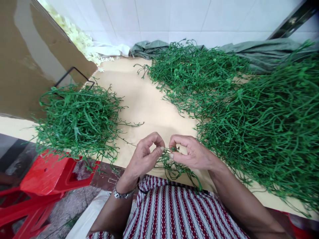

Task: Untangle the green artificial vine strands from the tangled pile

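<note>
My left hand (146, 154) and my right hand (190, 151) meet over the near edge of the tan table (147, 99). Both pinch a small bunch of green plastic stems (174, 167) between thumb and fingers. The bunch hangs down from my fingers toward my striped lap. A watch is on my left wrist. A smaller heap of green stems (79, 119) lies to the left of my hands. A much larger heap of green stems (261, 116) covers the table to the right and behind.
A brown cardboard sheet (30, 56) leans at the far left, with pale flower pieces (77, 35) behind it. Red plastic stools (42, 186) stand by the table's left edge. Grey-green cloth (261, 53) lies against the white tiled wall.
</note>
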`<state>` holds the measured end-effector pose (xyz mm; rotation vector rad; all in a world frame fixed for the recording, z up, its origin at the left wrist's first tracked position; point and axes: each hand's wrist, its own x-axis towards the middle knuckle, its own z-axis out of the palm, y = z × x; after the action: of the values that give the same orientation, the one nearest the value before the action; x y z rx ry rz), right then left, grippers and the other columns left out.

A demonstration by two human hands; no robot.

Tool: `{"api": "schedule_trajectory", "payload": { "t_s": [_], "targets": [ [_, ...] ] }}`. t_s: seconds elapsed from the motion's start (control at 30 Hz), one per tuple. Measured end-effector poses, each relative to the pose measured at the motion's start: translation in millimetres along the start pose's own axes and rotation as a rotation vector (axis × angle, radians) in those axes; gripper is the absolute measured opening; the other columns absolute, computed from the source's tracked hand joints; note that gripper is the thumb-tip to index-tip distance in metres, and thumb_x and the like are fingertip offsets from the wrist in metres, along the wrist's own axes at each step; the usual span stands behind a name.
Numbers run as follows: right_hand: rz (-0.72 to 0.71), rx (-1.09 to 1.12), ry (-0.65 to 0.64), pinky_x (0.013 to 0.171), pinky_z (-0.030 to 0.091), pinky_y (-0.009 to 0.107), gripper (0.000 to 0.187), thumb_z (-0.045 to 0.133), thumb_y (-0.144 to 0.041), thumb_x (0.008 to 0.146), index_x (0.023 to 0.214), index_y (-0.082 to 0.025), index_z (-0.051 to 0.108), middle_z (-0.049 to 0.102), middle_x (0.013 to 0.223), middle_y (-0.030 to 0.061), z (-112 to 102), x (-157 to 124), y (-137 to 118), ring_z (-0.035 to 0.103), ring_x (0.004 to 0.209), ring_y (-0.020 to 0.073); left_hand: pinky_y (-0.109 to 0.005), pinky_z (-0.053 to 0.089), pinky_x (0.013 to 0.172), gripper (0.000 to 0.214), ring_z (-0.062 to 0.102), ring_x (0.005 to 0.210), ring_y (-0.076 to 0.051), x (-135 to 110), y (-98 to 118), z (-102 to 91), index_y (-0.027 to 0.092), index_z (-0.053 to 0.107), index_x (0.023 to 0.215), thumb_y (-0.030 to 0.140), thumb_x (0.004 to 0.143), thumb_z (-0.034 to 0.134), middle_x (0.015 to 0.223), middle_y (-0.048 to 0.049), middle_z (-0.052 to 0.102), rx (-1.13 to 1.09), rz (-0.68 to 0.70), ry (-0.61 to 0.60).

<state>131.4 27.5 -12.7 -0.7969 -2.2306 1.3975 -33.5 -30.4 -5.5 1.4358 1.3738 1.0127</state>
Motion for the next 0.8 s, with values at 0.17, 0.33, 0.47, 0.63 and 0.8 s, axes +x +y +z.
{"api": "schedule_trajectory", "payload": {
  "t_s": [0.17,0.33,0.47,0.63,0.8],
  "targets": [
    [0.109,0.263,-0.109,0.057,0.035,0.021,0.003,0.048,-0.015,0.07,0.07,-0.017,0.049,0.046,0.064,-0.0033,-1.6,0.8,3.1,0.042,0.061,0.0097,-0.024,0.035,0.054,0.011,0.042,0.058,-0.011,0.0,2.2,-2.0,0.016,0.05,0.064,0.012,0.073,0.045,0.061,0.001,0.046,0.105,0.014,0.001],
    [0.206,0.349,-0.077,0.056,0.034,0.02,0.003,0.049,-0.014,0.071,0.072,-0.017,0.049,0.046,0.066,-0.0036,3.8,1.3,5.0,0.042,0.06,0.0085,-0.024,0.035,0.055,0.012,0.042,0.059,-0.011,-2.9,-1.6,-4.5,0.017,0.048,0.066,0.009,0.073,0.042,0.063,0.0007,0.047,0.214,0.03,0.009],
    [0.208,0.301,-0.027,0.056,0.033,0.019,0.007,0.046,-0.011,0.07,0.073,-0.018,0.047,0.044,0.065,-0.0046,7.3,2.9,4.2,0.042,0.059,0.0081,-0.025,0.035,0.058,0.014,0.043,0.061,-0.011,-6.0,-4.7,-4.5,0.017,0.047,0.07,0.007,0.075,0.039,0.066,0.0006,0.047,0.282,0.062,-0.01],
    [0.176,-0.011,-0.006,0.055,0.033,0.021,0.018,0.043,-0.01,0.072,0.084,-0.018,0.053,0.051,0.07,-0.0023,5.5,1.3,0.7,0.044,0.06,0.0096,-0.022,0.033,0.053,0.014,0.039,0.056,-0.01,-6.9,-5.0,-1.4,0.017,0.049,0.071,0.007,0.074,0.04,0.061,0.003,0.044,0.248,0.01,0.003],
    [0.047,-0.273,-0.007,0.058,0.034,0.023,0.018,0.042,-0.01,0.078,0.091,-0.018,0.051,0.055,0.076,0.001,4.9,-2.5,-2.2,0.047,0.062,0.0118,-0.022,0.034,0.054,0.006,0.042,0.056,-0.009,-5.2,-5.8,4.7,0.016,0.053,0.073,0.013,0.074,0.048,0.062,0.0031,0.046,0.24,0.006,0.03]
  ]
}}
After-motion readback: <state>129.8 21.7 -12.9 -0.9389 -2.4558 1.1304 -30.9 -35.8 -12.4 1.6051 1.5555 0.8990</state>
